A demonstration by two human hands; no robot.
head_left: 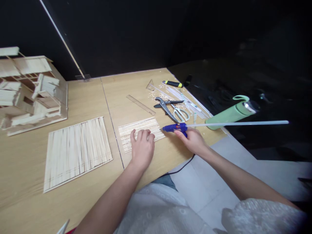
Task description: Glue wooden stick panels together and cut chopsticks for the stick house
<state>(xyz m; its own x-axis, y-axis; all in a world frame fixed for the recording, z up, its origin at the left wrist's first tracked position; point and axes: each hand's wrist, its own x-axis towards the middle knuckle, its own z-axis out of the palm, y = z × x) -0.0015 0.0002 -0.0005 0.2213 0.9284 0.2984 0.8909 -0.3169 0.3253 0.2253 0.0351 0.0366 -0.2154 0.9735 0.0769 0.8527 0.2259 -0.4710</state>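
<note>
My right hand (193, 140) is wrapped round the handle of a blue hot glue gun (174, 127). A long translucent glue stick (239, 123) sticks out of the gun's back end, and a black cord hangs below. The nozzle points left, at the right edge of a small panel of thin wooden sticks (125, 138) lying flat on the table. On that panel rests my left hand (143, 146), its fingers apart and bent, fingertips on the sticks, with nothing gripped. To the left lies a larger panel of wooden strips (78, 152).
A wooden model house (34, 87) stands at the far left. Behind the panel lie a clear ruler (140, 104), dark-handled cutters (165, 106), scissors (180, 114), wood scraps and a yellow-black utility knife (172, 84). A green bottle (227, 115) stands at the table's right edge.
</note>
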